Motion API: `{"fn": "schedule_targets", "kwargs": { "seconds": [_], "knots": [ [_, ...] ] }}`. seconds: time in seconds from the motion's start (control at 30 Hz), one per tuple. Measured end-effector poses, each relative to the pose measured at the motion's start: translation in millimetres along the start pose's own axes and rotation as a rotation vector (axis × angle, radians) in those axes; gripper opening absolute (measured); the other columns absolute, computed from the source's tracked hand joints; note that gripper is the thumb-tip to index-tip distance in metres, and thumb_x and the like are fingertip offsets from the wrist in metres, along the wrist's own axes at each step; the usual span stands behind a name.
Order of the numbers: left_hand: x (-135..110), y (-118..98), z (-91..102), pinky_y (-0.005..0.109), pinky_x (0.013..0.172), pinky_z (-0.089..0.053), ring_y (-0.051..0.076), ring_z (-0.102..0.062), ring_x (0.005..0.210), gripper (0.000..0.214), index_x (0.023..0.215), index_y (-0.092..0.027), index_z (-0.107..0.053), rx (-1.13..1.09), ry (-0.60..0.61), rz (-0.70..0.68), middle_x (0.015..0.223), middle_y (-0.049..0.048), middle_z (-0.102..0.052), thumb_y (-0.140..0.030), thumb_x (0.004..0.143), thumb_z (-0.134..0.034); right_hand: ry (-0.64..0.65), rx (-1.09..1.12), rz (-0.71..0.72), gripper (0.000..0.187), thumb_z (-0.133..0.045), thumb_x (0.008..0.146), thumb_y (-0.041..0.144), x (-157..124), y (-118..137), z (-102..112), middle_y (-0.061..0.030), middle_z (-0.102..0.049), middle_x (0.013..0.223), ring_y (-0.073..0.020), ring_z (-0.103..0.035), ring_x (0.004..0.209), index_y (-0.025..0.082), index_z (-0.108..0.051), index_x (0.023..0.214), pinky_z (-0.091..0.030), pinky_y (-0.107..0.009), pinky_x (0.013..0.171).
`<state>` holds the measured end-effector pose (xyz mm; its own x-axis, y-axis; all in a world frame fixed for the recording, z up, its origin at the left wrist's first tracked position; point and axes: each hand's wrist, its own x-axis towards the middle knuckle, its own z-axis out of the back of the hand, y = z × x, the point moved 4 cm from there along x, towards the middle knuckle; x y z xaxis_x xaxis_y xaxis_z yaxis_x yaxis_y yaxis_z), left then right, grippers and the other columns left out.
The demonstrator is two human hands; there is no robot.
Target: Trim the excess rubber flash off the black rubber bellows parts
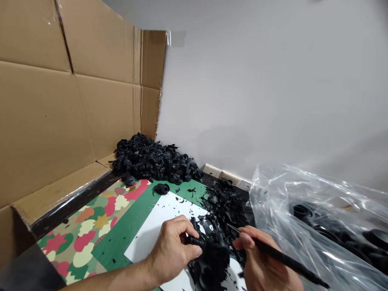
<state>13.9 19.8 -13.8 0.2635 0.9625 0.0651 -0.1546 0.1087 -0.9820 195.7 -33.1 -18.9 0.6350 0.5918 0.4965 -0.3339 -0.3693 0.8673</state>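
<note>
A person's left hand (pixel 174 248) pinches a small black rubbery piece (pixel 196 241) between thumb and fingers above a white sheet (pixel 144 236), while the right hand (pixel 266 260), its fingers closed around a slim, black-handled tool with a thin metal tip (pixel 286 258), points that tip toward a loose pile of flat black scraps (pixel 226 202). The sheet lies on a plain green mat (pixel 121 238), beside a patterned panel of red, green and cream shapes (pixel 87 226), on a dark tabletop (pixel 106 184). A mound of curled, ribbed black pieces (pixel 154 157) fills the corner between tall brown cardboard panels (pixel 75 109) and a pale grey wall (pixel 257 89); one lone ribbed black curl (pixel 161 188) sits apart, near the sheet's far edge. At right, a clear plastic bag (pixel 273 194) holds rounded black parts (pixel 339 238).
</note>
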Motion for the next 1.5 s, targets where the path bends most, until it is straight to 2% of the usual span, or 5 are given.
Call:
{"fn": "schedule_targets", "kwargs": {
  "seconds": [0.3, 0.53, 0.9, 1.2, 1.5],
  "knots": [
    [4, -3, 6.3, 0.024, 0.053, -0.031, 0.012, -0.045, 0.059, 0.02, 0.063, -0.016, -0.064, 0.001, -0.091, -0.048, 0.066, -0.0018, -0.053, -0.002, 0.049, -0.063, 0.069, 0.224, -0.349, 0.041, -0.073, 0.069, 0.055, -6, -10, -14, -0.0029, -0.067, 0.071, -0.0148, -0.059, 0.051, 0.016, -0.065, 0.077, -0.048, -0.029, 0.054],
    [15, 4, 5.6, 0.018, 0.031, -0.02, 0.006, -0.046, 0.032, 0.045, 0.087, -0.017, -0.058, -0.535, 0.037, 0.391, 0.062, -0.0009, -0.063, -0.055, 0.065, -0.068, 0.224, 0.371, -0.495, 0.037, -0.07, 0.075, 0.054, -20, 4, -36, 0.0046, -0.057, 0.053, -0.0057, -0.041, 0.031, 0.019, -0.059, 0.082, -0.026, -0.018, 0.034],
    [14, 10, -4.3, 0.015, 0.026, -0.019, 0.008, -0.05, 0.029, 0.058, 0.069, -0.015, -0.05, -0.477, 0.18, 0.439, 0.051, 0.0014, -0.062, -0.073, 0.07, -0.055, 0.381, 0.02, -0.238, 0.031, -0.063, 0.076, 0.051, -30, 2, -52, -0.0015, -0.065, 0.059, -0.0181, -0.06, 0.054, 0.02, -0.066, 0.072, -0.045, -0.027, 0.056],
    [6, -29, 9.8, 0.024, 0.067, -0.047, 0.017, -0.058, 0.078, 0.039, 0.094, -0.023, -0.073, -0.014, 0.069, -0.184, 0.093, 0.0027, -0.062, -0.004, 0.059, -0.076, 0.299, 0.119, -0.482, 0.041, -0.069, 0.066, 0.057, -27, -5, -50, -0.0006, -0.06, 0.055, -0.0166, -0.053, 0.051, 0.017, -0.063, 0.067, -0.04, -0.027, 0.05],
    [17, -8, 2.6, 0.023, 0.051, -0.039, 0.009, -0.045, 0.047, 0.038, 0.083, -0.014, -0.076, -0.378, 0.088, 0.165, 0.053, -0.0048, -0.058, -0.006, 0.045, -0.079, 0.369, 0.299, -0.623, 0.044, -0.074, 0.063, 0.059, -26, -6, -51, 0.0084, -0.037, 0.047, -0.0062, -0.026, 0.039, 0.018, -0.057, 0.068, -0.017, -0.02, 0.038]
  ]
}}
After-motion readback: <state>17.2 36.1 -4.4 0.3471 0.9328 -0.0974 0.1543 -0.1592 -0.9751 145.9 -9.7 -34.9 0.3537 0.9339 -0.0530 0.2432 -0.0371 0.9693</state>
